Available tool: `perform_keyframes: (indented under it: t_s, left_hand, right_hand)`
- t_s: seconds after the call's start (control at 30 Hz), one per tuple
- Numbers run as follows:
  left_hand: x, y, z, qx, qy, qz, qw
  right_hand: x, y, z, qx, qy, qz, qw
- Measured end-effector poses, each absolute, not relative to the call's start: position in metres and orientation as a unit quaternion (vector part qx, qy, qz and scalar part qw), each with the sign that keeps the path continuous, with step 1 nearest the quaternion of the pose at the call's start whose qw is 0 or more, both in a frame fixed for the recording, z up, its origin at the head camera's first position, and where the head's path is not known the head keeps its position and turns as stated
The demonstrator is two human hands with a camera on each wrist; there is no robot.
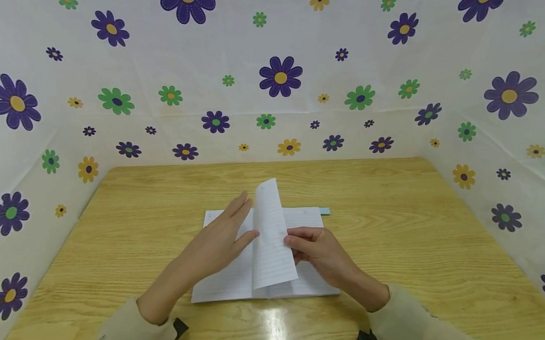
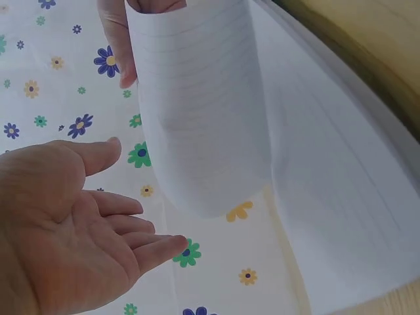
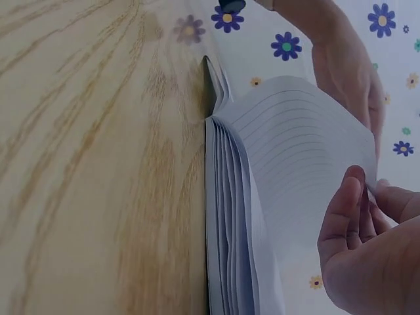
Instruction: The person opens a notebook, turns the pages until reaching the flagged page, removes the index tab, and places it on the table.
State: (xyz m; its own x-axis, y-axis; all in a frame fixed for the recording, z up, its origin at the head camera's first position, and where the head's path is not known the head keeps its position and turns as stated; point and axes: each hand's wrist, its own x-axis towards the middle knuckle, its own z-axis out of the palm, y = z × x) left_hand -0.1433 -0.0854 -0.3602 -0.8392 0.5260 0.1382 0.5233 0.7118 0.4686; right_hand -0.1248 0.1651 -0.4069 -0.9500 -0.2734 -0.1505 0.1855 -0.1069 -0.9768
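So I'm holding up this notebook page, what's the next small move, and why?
Probably ease the right hand leftward to lay the page over: that hand pinches the page's edge, the page stands raised from the open notebook, and the left hand, holding nothing, is on that side.

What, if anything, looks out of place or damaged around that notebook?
Nothing looks torn or spilled. One small oddity: a pale blue strip juts past the right side of the notebook, near its far corner, breaking its outline. The raised page bends, but the right hand is pinching it.
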Motion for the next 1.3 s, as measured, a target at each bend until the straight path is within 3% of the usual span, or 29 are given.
perform_keyframes:
  t_s: [1.3]
  left_hand:
    - [-0.154,-0.06,-0.35,0.331,0.905,0.262,0.04]
  right_hand:
    - [-0.121,0.139,-0.399,-0.122,0.69,-0.697,0.152]
